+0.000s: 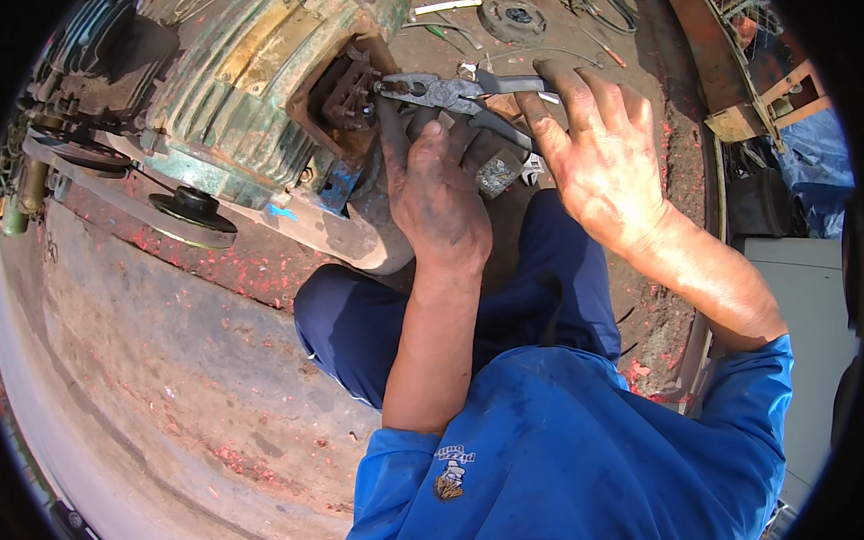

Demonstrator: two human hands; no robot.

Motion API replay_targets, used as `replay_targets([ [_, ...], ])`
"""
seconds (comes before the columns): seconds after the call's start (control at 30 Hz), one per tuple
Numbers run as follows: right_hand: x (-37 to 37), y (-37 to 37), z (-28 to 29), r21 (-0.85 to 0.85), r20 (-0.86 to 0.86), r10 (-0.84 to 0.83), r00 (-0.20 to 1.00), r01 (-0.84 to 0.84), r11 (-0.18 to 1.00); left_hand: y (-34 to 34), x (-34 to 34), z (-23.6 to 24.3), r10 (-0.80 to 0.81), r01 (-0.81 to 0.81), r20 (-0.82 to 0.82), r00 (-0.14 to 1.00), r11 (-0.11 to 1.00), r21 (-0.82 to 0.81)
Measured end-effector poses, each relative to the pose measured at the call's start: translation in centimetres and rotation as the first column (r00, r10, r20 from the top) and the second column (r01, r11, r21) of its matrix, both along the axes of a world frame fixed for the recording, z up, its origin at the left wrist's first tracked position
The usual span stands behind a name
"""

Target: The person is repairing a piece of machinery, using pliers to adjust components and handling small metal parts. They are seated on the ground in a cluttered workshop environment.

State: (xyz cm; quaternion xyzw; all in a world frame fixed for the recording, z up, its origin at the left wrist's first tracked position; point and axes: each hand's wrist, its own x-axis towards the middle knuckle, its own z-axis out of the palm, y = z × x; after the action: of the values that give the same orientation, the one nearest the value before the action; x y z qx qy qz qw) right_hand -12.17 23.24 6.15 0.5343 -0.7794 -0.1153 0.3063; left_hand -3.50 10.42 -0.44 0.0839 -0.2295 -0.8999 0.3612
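My right hand grips a pair of pliers by its dark handles, which are spread apart. The pliers' jaws reach to the edge of an open, rusty terminal box on a large green finned electric motor. Inside the box, metal terminals and bolts stick up. Below the jaws is my left hand, its index finger stretched up beside the jaw tip and its thumb pointing up under the pliers' joint. Its other fingers are partly hidden behind the pliers, and I make out nothing held in them.
A pulley with a belt stands left of the motor. Behind the pliers, a round dark part, cables and hand tools lie on the ground. A small block sits by my knee. At right are a rusty metal frame and blue sheeting.
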Motion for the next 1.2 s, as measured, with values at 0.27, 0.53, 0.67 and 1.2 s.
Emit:
replay_targets([
  [0.27, 1.3, -1.0, 1.8, 0.056, -0.001, -0.003, 1.000, 0.003, 0.998, 0.2, -0.1, 0.0, 0.001, -0.003, 0.047, 0.999, 0.999, 0.043],
  [0.53, -2.6, -2.2, 6.5, 0.238, 0.756, -0.040, -0.654, 0.218, 0.946, -0.5, -0.1, -1.0, -0.016, 0.017, -0.019, 1.000, 0.997, 0.071],
  [0.67, -2.3, -0.9, 4.4, 0.260, 0.933, -0.239, -0.270, 0.045, 0.965, -0.5, 0.0, -1.0, -0.013, 0.013, -0.008, 1.000, 0.999, 0.044],
  [1.2, 0.6, -0.7, 0.4, 0.030, 0.033, -0.011, 0.999, 0.010, 0.999, -0.5, 0.0, -1.1, 0.017, -0.019, 0.030, 0.999, 0.999, 0.050],
])
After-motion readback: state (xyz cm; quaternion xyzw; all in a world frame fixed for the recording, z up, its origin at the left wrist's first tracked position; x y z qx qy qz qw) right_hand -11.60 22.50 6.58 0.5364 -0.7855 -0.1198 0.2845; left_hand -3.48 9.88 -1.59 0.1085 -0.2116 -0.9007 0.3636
